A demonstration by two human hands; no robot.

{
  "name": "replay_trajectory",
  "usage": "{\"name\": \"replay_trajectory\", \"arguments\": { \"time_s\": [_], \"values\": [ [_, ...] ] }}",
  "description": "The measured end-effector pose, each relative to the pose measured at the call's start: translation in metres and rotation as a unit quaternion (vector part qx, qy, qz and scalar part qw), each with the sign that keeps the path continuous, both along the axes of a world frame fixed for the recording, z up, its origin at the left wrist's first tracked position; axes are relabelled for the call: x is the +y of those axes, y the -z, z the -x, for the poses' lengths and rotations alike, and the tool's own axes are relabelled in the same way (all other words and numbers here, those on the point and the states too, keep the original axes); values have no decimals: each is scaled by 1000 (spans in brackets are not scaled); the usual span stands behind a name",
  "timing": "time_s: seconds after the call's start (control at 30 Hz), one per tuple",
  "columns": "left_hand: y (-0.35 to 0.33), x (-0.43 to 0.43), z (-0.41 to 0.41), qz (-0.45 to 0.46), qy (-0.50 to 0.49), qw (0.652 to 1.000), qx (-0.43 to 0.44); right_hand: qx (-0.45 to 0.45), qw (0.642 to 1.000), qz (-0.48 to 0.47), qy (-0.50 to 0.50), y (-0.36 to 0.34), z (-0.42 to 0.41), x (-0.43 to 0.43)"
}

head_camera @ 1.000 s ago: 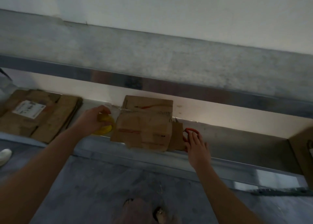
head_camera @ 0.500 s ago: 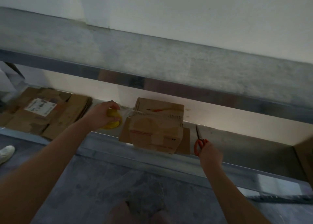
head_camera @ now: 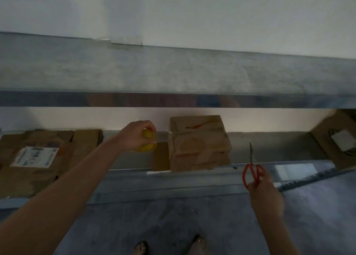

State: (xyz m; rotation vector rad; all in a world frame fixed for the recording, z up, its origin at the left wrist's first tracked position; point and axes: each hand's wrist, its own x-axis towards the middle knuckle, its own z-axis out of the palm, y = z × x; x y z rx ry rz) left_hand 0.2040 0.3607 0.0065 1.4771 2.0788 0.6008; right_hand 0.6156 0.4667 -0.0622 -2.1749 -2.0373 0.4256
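Lifting scissors [head_camera: 251, 171] off the shelf [head_camera: 279, 150], right fingers [head_camera: 259, 177] gripped them, left fingers [head_camera: 148, 126] clutched tape roll [head_camera: 147, 146], box [head_camera: 199, 143] between; cutting likely next.

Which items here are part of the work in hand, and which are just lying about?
In use: yellow tape roll in the left hand, small cardboard box, red-handled scissors in the right hand.
Lying about: flattened cardboard on the left of the shelf, cardboard piece at far right.

White wall [head_camera: 192, 14]; steel shelving [head_camera: 173, 100] against it; grey concrete floor [head_camera: 173, 216]; dim light.
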Motion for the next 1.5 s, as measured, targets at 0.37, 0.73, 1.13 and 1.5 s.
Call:
{"name": "replay_trajectory", "arguments": {
  "time_s": [0.37, 0.73, 1.13, 1.5],
  "values": [
    [-2, -2, 4, -21, 15, 999, -28, 177, 974, 58, -127, -70, 112, -134],
    [-6, -4, 10, -21, 11, 999, -41, 466, 793, 389, -48, -49, 180, -126],
    [-4, -8, 7, -37, 30, 998, -37, 503, 762, 407, -21, -22, 195, -113],
    [-2, -9, 2, -39, 17, 999, -26, 557, 730, 394, 24, -1, 197, -100]
  ]
}}
